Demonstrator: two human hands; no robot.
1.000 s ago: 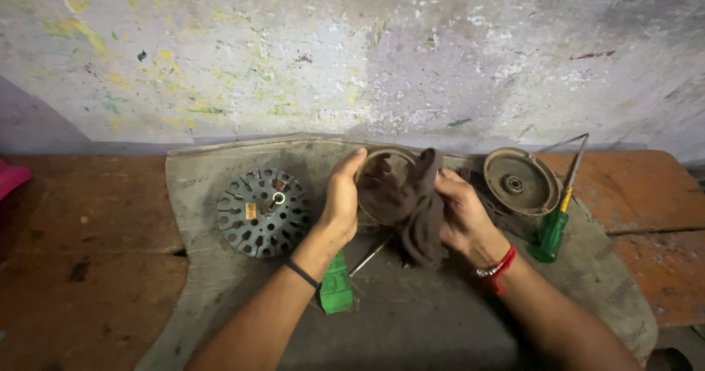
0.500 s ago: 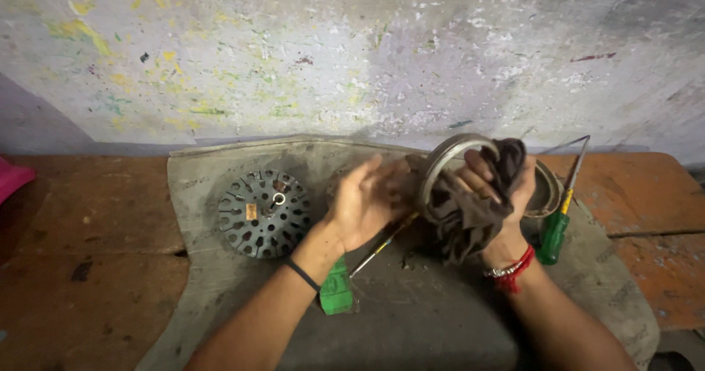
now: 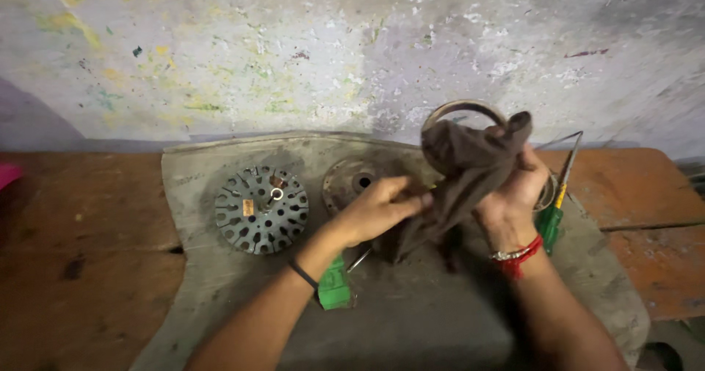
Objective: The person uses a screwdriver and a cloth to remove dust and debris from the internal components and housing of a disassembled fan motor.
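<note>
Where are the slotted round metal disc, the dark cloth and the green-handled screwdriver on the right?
slotted round metal disc [image 3: 261, 209], head view, on its slotted face.
dark cloth [image 3: 470, 167], head view, on its upper fold.
green-handled screwdriver [image 3: 549, 226], head view, on its green handle.

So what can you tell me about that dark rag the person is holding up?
The rag is a dark brownish-grey cloth, soft, crumpled and grimy-looking. It is draped over a round metal ring, whose upper edge shows above it, and hangs down in loose folds toward the grey mat. The right hand grips rag and ring together, raised before the wall. The left hand pinches the lower folds with its fingertips.
</note>
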